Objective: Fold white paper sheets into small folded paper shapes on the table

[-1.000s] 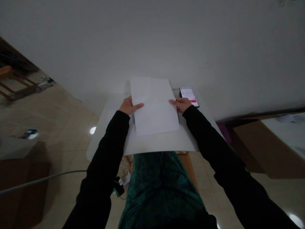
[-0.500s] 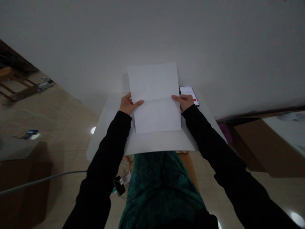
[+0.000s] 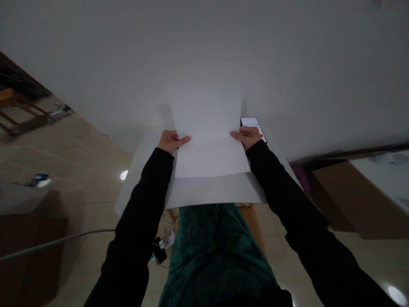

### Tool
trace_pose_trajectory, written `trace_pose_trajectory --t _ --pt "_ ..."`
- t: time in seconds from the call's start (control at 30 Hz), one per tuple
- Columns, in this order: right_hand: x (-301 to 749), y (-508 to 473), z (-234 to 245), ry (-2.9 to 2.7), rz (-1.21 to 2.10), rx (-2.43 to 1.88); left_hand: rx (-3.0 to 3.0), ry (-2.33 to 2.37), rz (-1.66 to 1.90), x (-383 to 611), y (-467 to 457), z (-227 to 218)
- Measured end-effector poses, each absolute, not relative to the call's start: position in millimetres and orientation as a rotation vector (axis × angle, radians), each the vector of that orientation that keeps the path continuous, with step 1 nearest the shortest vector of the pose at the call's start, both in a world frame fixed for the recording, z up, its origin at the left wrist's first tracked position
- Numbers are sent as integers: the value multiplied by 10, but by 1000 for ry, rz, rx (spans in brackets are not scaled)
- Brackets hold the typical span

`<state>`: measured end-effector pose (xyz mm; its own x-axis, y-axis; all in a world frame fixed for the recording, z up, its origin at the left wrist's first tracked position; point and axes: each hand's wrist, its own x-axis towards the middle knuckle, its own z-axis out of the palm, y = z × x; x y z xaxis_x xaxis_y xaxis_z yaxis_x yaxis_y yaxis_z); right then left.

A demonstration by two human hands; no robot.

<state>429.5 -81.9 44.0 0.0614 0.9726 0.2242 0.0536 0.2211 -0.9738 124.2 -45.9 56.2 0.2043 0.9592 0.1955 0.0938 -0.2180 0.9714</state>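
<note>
A white sheet of paper [image 3: 209, 155] with a crease across its middle is held up over the white table [image 3: 211, 192]. My left hand [image 3: 171, 140] pinches its left edge near the crease, thumb on the front and fingers behind. On the opposite edge my right hand [image 3: 247, 137] grips it the same way. Above the crease the upper half leans back toward the wall; the lower half slopes toward me. A phone [image 3: 254, 125] with a lit timer screen lies just behind my right hand, which partly covers it.
A pale wall [image 3: 204, 47] rises right behind the table. Brown cardboard boxes stand at the right [image 3: 361, 200] and lower left [image 3: 35, 251]. A grey cable [image 3: 57, 241] crosses at left. A wooden stool [image 3: 11, 104] is at the far left.
The sheet has bent more at its crease, and its lower edge now looks wider and slightly bowed. Both hands keep their hold, having shifted only a little.
</note>
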Motion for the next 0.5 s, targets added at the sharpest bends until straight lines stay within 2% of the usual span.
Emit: trace_pose_trajectory --t 0.2,0.5 --pt "4302 -822 457 -1147 1082 -1084 1487 1125 1233 1214 -493 632" --pt "4325 -889 537 -1637 885 -1104 1541 847 827 963 -358 694"
